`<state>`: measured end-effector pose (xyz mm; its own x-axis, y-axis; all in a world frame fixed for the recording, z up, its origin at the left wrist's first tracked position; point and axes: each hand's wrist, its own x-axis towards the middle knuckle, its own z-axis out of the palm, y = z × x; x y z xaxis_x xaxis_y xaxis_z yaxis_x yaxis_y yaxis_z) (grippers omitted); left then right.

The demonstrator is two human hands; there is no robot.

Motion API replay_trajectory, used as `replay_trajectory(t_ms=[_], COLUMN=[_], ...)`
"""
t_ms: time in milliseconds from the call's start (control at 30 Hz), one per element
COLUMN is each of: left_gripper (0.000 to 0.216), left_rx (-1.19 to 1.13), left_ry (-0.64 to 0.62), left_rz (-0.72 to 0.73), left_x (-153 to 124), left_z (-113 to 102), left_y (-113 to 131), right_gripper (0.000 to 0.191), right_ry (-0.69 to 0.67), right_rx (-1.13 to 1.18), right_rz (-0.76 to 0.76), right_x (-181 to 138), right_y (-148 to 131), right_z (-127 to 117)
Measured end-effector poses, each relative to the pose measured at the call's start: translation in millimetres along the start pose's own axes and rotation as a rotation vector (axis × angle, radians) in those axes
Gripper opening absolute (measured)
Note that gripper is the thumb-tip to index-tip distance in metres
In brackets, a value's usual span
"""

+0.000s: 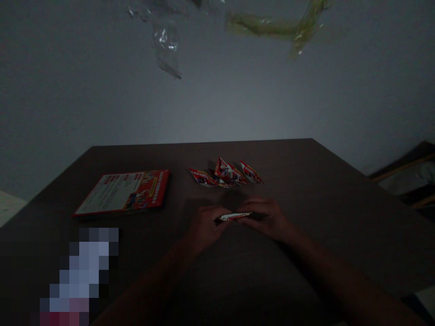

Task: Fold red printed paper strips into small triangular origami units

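Between my two hands, above the middle of the dark table, is a thin packet [236, 216] seen nearly edge-on, whitish with some red. My left hand [207, 226] is closed on its left end. The fingers of my right hand [267, 219] pinch its right end. Dimness hides most of the fingertips. Just beyond the hands lies a loose group of several red printed wrappers [224, 171], creased and overlapping, with one wrapper [250, 172] at their right side.
A flat red and white printed box or book [127, 192] lies on the table [326, 181] at left. A pixelated block [84, 267] covers the lower left. Behind stands a grey wall [217, 90] with peeling tape [265, 26]. Shelf-like items [408, 176] show at far right.
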<state>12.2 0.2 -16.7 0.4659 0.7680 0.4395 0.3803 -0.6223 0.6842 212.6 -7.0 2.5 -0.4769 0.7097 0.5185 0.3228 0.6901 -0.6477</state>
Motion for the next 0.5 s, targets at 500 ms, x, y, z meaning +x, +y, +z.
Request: replay_trajectory(t_ms=[500], left_gripper=[0.014], left_rx=[-0.005], left_ry=[0.05], left_rz=[0.115], left_x=[-1.4], left_z=[-0.5], left_y=[4.3], right_gripper=[0.012], right_ry=[0.02], right_rx=[-0.041], right_rz=[-0.066], right_x=[-0.1], right_y=[-2.9], right_z=[0.0])
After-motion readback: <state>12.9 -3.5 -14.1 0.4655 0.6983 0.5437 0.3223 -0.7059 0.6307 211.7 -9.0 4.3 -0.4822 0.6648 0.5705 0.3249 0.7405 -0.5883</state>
